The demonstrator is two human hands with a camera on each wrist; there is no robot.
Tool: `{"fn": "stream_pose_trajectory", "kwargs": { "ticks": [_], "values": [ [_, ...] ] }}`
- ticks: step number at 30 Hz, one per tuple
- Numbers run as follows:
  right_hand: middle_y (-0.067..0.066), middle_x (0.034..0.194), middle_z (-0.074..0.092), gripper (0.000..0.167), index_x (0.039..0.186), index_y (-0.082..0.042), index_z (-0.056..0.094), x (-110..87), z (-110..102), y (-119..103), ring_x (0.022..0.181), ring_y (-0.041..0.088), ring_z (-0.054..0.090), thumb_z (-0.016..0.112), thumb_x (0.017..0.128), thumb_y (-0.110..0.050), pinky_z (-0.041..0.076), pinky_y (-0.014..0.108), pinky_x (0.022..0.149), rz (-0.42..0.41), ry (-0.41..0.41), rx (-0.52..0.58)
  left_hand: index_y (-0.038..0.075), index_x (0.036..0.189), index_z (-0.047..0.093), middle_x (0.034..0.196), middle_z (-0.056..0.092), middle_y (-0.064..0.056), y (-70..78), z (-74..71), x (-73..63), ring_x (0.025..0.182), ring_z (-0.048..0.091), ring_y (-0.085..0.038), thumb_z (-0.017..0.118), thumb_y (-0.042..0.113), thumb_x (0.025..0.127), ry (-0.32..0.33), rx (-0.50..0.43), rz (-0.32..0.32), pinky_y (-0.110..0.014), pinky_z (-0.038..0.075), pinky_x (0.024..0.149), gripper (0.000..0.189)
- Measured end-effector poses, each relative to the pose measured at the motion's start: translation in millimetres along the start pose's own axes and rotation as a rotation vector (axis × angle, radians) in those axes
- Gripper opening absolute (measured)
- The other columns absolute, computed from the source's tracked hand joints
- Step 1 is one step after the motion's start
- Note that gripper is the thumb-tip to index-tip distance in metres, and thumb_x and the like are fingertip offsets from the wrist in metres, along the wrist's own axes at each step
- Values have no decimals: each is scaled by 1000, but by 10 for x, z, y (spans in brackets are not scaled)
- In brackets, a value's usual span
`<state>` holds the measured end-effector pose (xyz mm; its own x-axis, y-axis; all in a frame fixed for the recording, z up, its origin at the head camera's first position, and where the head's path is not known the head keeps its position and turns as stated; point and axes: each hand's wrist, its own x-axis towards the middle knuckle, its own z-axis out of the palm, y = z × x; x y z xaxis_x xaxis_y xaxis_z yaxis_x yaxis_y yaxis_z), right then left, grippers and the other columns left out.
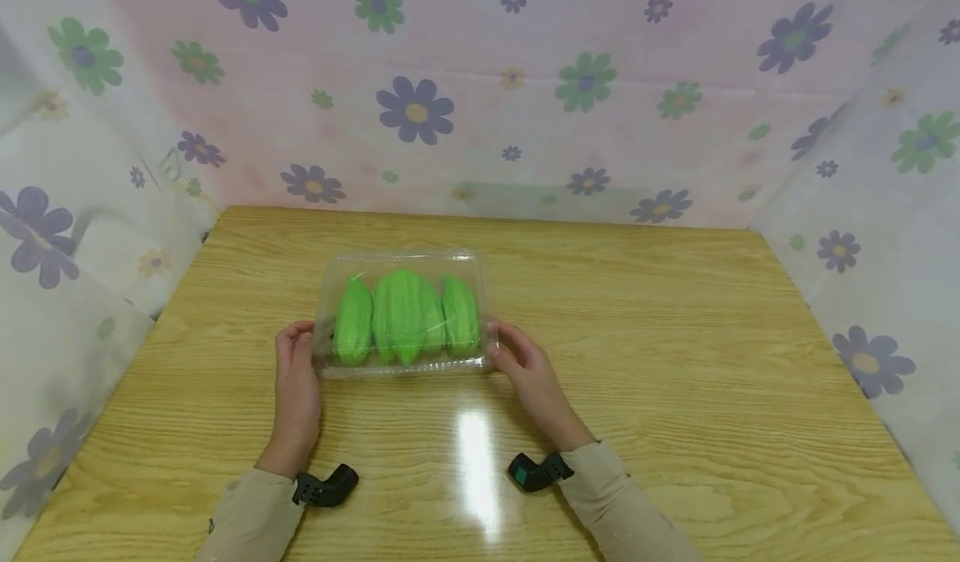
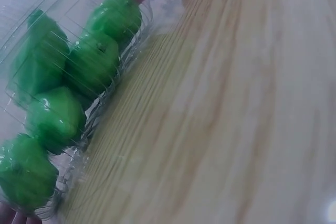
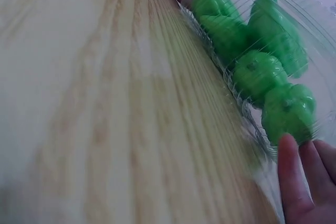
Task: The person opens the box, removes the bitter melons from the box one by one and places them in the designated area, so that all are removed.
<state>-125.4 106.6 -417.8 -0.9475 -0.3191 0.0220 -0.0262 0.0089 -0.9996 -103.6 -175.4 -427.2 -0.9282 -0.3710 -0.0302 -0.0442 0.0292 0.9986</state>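
Note:
A clear plastic clamshell box (image 1: 420, 369), closed, is held between both hands left of the middle of the table. Through its lid show several bright green, ridged, gourd-like fruits (image 1: 406, 312) side by side, with one lying on top of others in the middle. My left hand (image 1: 294, 387) grips the box's left end. At the right end, my right hand (image 1: 534, 380) pinches the box near its front corner. In the right wrist view, the fingers (image 3: 294, 177) are against the clear end wall beside a green fruit (image 3: 289, 111). The box's underside is hidden.
The wooden table (image 1: 660, 337) spreads out all around the box, with a bright light reflection in front. A flowered cloth (image 1: 480, 87) hangs behind and at both sides. Black bands with camera mounts (image 1: 326, 487) sit on both wrists.

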Motion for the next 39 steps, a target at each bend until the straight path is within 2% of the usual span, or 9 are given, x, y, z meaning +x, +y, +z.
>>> {"fn": "stream_pose_trajectory", "kwargs": {
  "ticks": [4, 6, 12, 16, 21, 26, 33, 39],
  "values": [
    [2, 144, 24, 58, 137, -13, 30, 4, -5, -9, 124, 26, 35, 59, 87, -15, 39, 35, 93, 57, -77, -22, 14, 119, 35, 122, 39, -3, 5, 6, -6, 112, 35, -11, 25, 34, 98, 1, -9, -7, -18, 27, 88, 31],
    [4, 145, 20, 63, 138, -13, 27, 14, 0, -11, 122, 28, 37, 61, 85, -12, 41, 34, 91, 66, -104, -22, 14, 120, 34, 123, 38, -3, 8, 9, -6, 111, 35, -11, 25, 34, 98, 4, -10, -11, -18, 27, 87, 31],
    [4, 142, 29, 61, 132, -9, 34, 43, -2, 10, 127, 20, 29, 66, 81, -13, 40, 30, 91, 33, -70, -66, 14, 124, 34, 125, 40, -3, 22, 6, -5, 112, 36, -11, 24, 31, 98, 1, -37, -6, -18, 29, 87, 32],
    [3, 141, 31, 59, 129, -9, 37, 60, -21, 68, 125, 21, 32, 68, 79, -13, 43, 32, 89, 31, -71, -42, 18, 130, 36, 130, 43, -4, 12, -5, -6, 118, 38, -14, 25, 29, 99, -17, -59, 8, -19, 32, 90, 35],
    [1, 138, 35, 58, 126, -10, 41, 66, -39, 105, 125, 19, 34, 70, 76, -11, 43, 32, 88, 43, -57, -29, 24, 134, 39, 129, 46, -5, -1, -14, -3, 117, 40, -15, 27, 32, 98, -9, -17, 6, -27, 31, 94, 38],
    [-5, 136, 38, 59, 123, -13, 45, 85, -62, 211, 123, 16, 37, 74, 73, -21, 44, 31, 87, 48, -32, -35, 25, 135, 39, 129, 45, -2, -4, -17, -2, 117, 39, -12, 28, 35, 98, 2, 14, 1, -34, 28, 97, 40],
    [-9, 134, 40, 53, 114, -15, 50, 79, -64, 231, 116, 16, 44, 76, 70, -29, 46, 31, 84, 81, -5, -35, 29, 137, 34, 135, 40, 1, -4, -27, -12, 123, 36, -12, 28, 31, 98, -19, 10, 51, -36, 25, 102, 39],
    [-7, 135, 38, 49, 108, -12, 51, 83, -58, 221, 108, 20, 50, 76, 70, -28, 47, 33, 81, 103, 3, -34, 26, 131, 44, 134, 40, 6, -14, -27, 5, 123, 34, -8, 29, 26, 98, 15, 36, 70, -32, 27, 100, 36]
  ]
}}
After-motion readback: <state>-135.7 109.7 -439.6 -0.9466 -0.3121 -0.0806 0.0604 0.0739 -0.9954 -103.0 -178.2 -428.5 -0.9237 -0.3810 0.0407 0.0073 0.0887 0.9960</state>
